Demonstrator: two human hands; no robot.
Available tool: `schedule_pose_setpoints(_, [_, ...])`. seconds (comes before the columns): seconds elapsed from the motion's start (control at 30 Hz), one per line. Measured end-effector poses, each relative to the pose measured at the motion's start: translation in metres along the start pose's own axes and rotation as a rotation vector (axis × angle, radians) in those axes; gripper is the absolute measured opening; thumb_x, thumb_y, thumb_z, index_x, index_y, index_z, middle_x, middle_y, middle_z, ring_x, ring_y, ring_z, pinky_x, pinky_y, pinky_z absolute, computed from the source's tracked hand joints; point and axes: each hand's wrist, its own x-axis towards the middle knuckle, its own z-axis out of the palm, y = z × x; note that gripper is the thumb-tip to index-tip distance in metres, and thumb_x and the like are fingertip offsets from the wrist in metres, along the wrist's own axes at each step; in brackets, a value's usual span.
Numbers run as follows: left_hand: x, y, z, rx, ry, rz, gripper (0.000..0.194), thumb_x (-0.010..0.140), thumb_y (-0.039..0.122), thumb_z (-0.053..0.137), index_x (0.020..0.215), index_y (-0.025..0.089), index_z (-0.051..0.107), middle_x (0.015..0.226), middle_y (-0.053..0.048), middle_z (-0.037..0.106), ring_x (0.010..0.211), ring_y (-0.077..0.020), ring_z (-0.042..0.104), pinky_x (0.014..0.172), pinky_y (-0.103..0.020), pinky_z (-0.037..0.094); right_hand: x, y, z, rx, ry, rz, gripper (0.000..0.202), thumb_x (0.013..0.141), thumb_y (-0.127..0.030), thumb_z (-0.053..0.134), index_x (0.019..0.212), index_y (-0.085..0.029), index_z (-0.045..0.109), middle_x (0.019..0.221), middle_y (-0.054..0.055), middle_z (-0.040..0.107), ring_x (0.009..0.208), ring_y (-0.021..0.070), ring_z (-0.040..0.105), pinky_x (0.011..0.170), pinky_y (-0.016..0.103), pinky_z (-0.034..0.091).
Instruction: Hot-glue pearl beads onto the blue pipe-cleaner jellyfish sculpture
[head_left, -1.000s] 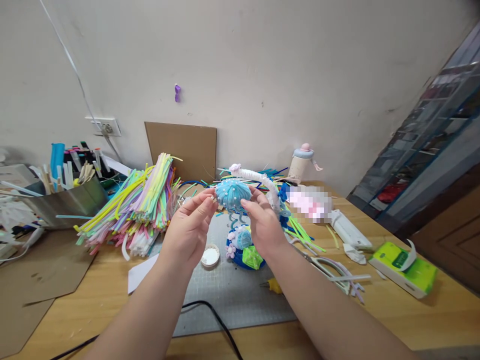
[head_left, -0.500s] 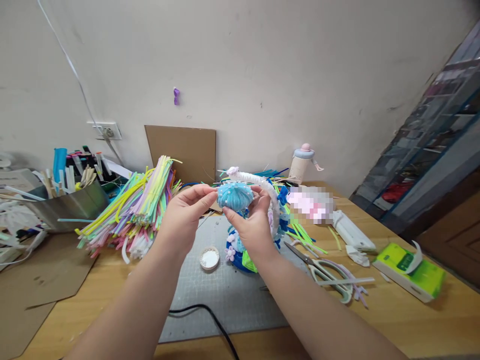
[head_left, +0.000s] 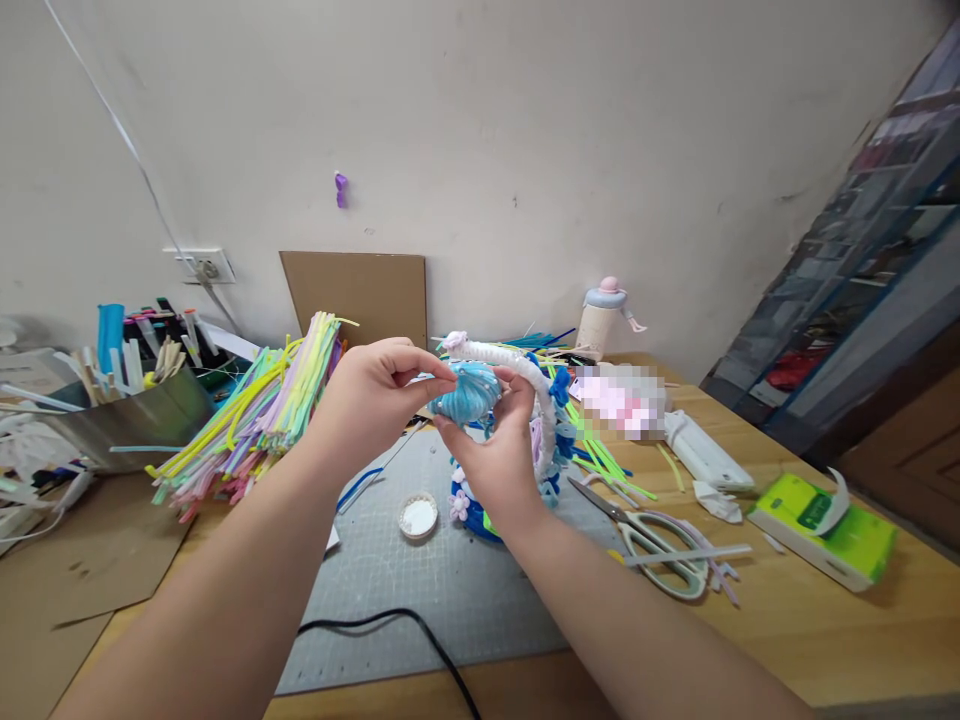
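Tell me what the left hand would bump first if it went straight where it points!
Most likely the fluffy blue ball in the right hand: the left hand points at its edge and seems to touch it, though depth is unclear.

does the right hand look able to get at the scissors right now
Probably yes, if it lets go first: the right hand is holding the blue fluffy dome. The scissors lie to the right of its forearm, with just a pale strip across the handles.
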Motion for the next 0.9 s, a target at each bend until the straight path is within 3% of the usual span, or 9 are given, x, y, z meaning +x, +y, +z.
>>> schedule_pose_setpoints(0.9, [-0.0005, 0.0034, 0.0001, 0.203, -0.068, 0.092, 0.009, 0.072, 0.023, 0.066, 0.071, 0.026, 0.074, 0.061, 0.003, 0.050, 0.055, -0.0099, 0.042, 0.050, -0.026, 0.031, -0.0002, -0.0024, -0.0010, -0.002, 0.001, -0.001, 0.059, 0.071, -0.024, 0.073, 0.116, -0.027, 0.034, 0.116, 0.007, 0.054, 0.106, 0.0224, 0.057, 0.096, 0.043, 0.045])
